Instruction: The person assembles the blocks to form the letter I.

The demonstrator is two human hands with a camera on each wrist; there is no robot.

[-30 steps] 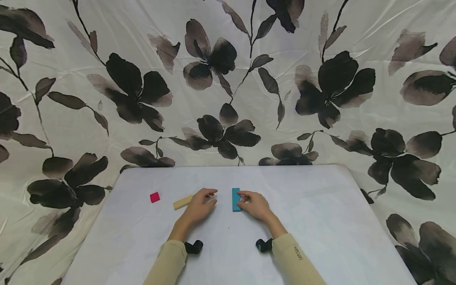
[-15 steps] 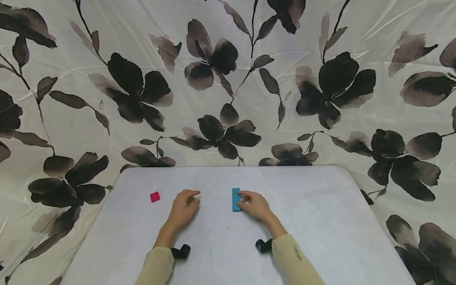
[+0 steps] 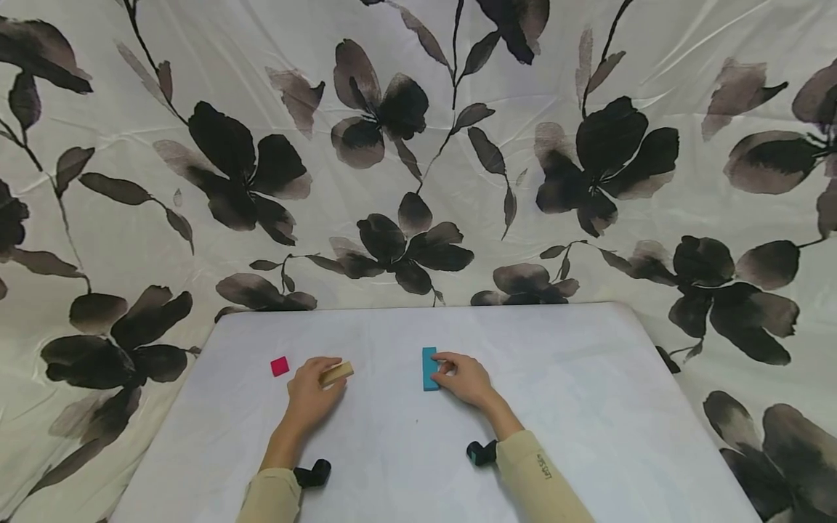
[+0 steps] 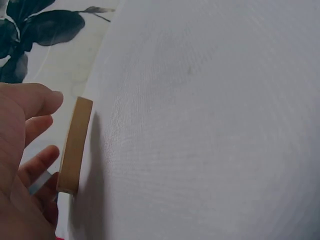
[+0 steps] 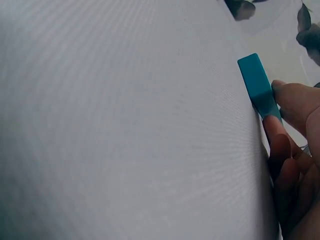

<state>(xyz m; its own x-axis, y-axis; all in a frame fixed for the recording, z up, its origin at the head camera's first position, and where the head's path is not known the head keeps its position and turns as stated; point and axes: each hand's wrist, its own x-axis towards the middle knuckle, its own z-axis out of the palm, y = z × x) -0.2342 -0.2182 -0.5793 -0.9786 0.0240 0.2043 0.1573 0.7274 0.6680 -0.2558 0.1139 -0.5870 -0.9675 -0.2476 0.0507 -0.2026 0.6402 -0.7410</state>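
In the head view, my left hand [image 3: 312, 392] is around a small wooden block [image 3: 337, 373], which lies between its thumb and fingers. The left wrist view shows the thumb [image 4: 47, 100] apart from the wooden block [image 4: 76, 147], with the fingers loosely bent beside it. To the right, my right hand [image 3: 466, 379] pinches a long blue block [image 3: 429, 369] at its right side. In the right wrist view, thumb and index finger meet the blue block [image 5: 257, 80] near its lower end. The fingers' far sides are hidden.
A small red square block [image 3: 280, 366] lies left of the left hand. All of it is on a white-covered table [image 3: 556, 363]. Behind the table hangs a floral cloth [image 3: 510, 218]. Dark wrist cameras sit at both sleeves.
My left hand has moved left and slightly nearer, passing over the wooden block, which shows again between thumb and fingers. My right hand stays at the blue block. The head view has shifted slightly.
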